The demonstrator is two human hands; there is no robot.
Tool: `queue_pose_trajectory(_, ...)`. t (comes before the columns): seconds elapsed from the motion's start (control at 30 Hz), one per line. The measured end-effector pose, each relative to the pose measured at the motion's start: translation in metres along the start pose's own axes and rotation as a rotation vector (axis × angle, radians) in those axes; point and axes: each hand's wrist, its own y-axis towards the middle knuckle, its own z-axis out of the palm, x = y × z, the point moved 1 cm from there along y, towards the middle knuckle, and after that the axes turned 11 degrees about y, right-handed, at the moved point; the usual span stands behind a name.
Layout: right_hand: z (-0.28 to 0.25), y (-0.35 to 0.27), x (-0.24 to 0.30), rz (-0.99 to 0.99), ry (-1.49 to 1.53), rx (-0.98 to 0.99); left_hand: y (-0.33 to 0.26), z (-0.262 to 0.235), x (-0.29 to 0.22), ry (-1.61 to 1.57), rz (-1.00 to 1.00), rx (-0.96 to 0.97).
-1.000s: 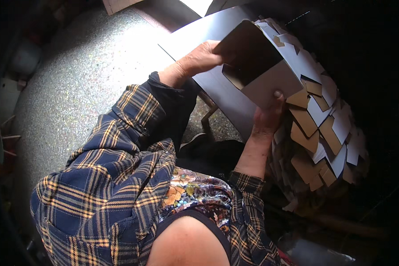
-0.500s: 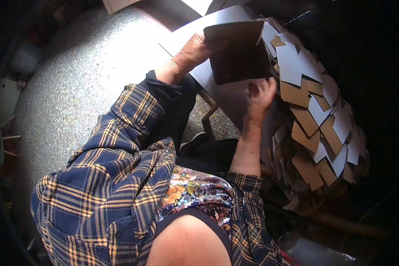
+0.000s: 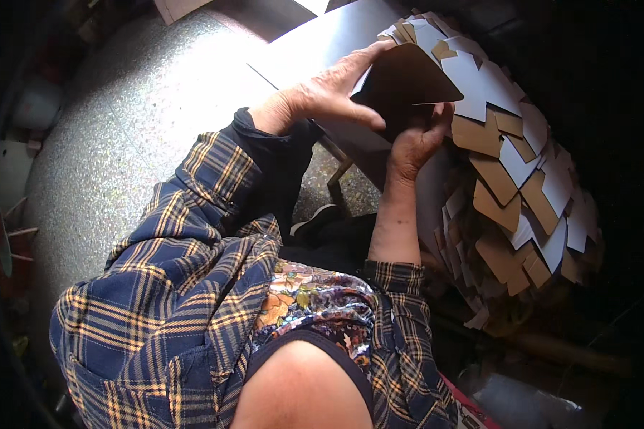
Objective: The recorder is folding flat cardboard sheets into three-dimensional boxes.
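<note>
A brown cardboard piece (image 3: 411,75) with rounded corners is between my hands, tilted over the table and bent or folded, its inner side in shadow. My left hand (image 3: 329,93) reaches around its left side, fingers along the upper edge and thumb spread below. Under the lower right part, my right hand (image 3: 418,143) has its fingers bent up against the card. Some fingertips are hidden behind it. Close to my right hand rises a big heap of white and brown cardboard pieces (image 3: 497,182).
The pale table (image 3: 322,46) lies beneath my hands, with a metal leg (image 3: 342,170) below it. Speckled floor (image 3: 122,157) spreads to the left. A clear plastic item (image 3: 526,400) is at the lower right. The far right is dark.
The cardboard piece has turned and bent, and sits further right. My left hand has moved right along it; my right hand has closed in under its lower edge.
</note>
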Motion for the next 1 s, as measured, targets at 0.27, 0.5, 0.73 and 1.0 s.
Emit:
queue_pose_trajectory(0.27, -0.006, -0.007, 0.008, 0.193, 0.298, 0.296, -0.001, 0.003, 0.011, 0.162, -0.142, -0.136)
queue_pose_trajectory(0.5, 0.001, -0.01, -0.006, 0.241, 0.377, 0.196, 0.002, -0.001, 0.008, 0.138, -0.208, -0.12)
queue_pose_trajectory(0.73, -0.007, -0.024, -0.027, 0.289, 0.338, 0.247, -0.001, 0.008, 0.021, 0.331, -0.151, -0.099)
queue_pose_trajectory(1.0, -0.017, -0.012, -0.033, 0.413, 0.17, 0.286, 0.006, 0.008, 0.012, 0.44, -0.293, 0.126)
